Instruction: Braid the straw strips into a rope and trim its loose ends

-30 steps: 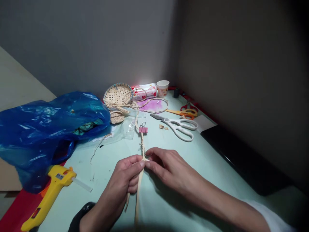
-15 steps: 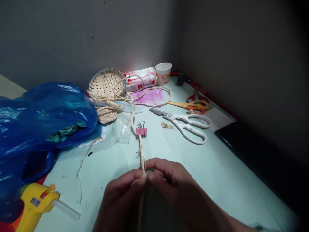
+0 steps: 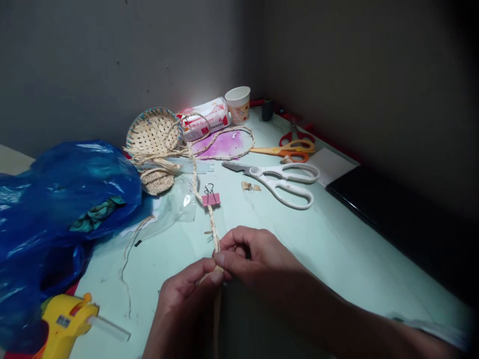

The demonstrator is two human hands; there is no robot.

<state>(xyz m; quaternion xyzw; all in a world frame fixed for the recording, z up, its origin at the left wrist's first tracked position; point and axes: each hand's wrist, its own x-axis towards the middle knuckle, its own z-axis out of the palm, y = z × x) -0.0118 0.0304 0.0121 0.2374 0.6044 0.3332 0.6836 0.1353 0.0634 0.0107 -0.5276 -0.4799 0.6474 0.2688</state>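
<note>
A thin braided straw cord [image 3: 212,224] runs across the pale green table [image 3: 337,249] toward me, held by a pink binder clip [image 3: 210,198] partway along. My left hand [image 3: 183,299] pinches the loose straw strands at the braid's near end. My right hand [image 3: 254,257] meets it from the right, fingers curled and pinching the same strands. Loose strand ends trail down below my hands. Beyond the clip the cord curves back in a loop to a small woven basket [image 3: 152,132].
White scissors [image 3: 280,180] and orange scissors [image 3: 288,149] lie to the right of the cord. A blue plastic bag [image 3: 56,199] fills the left side, with a yellow glue gun [image 3: 63,324] below it. A paper cup [image 3: 238,103], tissue pack [image 3: 202,118] and dark slab [image 3: 392,209] sit farther back and right.
The view has shifted while both hands keep pinching the strands. My right hand's fingers have curled tighter over the braid's end, and the hands sit slightly nearer to me along the cord.
</note>
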